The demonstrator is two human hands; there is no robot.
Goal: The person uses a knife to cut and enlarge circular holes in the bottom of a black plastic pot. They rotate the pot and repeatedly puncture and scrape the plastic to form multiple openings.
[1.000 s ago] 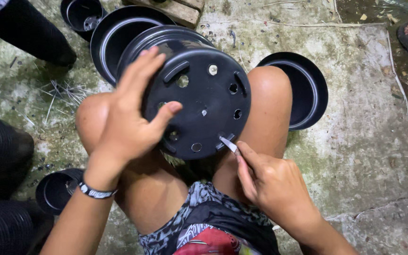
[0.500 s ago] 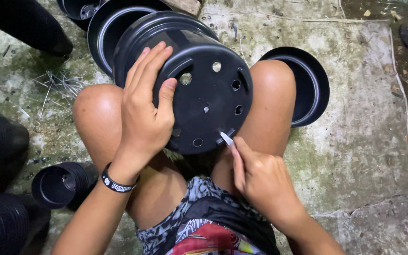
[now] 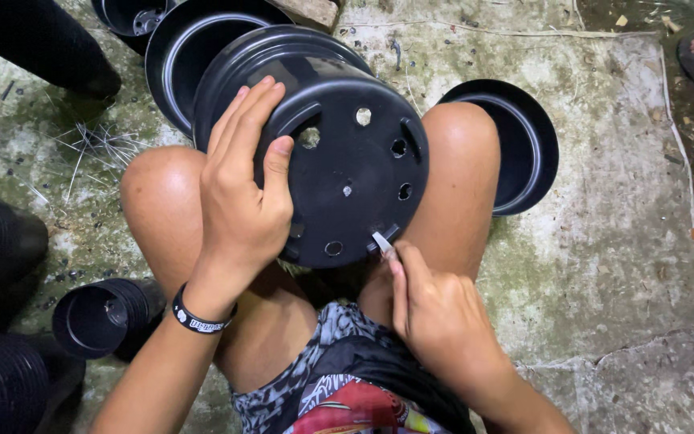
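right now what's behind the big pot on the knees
Another black pot lies open behind the big pot, with a smaller one beyond. The big pot covers most of its mouth, so its inside is hidden.

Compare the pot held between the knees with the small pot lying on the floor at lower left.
The held pot is larger and shows its holed base; the small pot shows its open mouth. The left hand steadies the held pot; nothing touches the small one. Both are black and lie tipped sideways.
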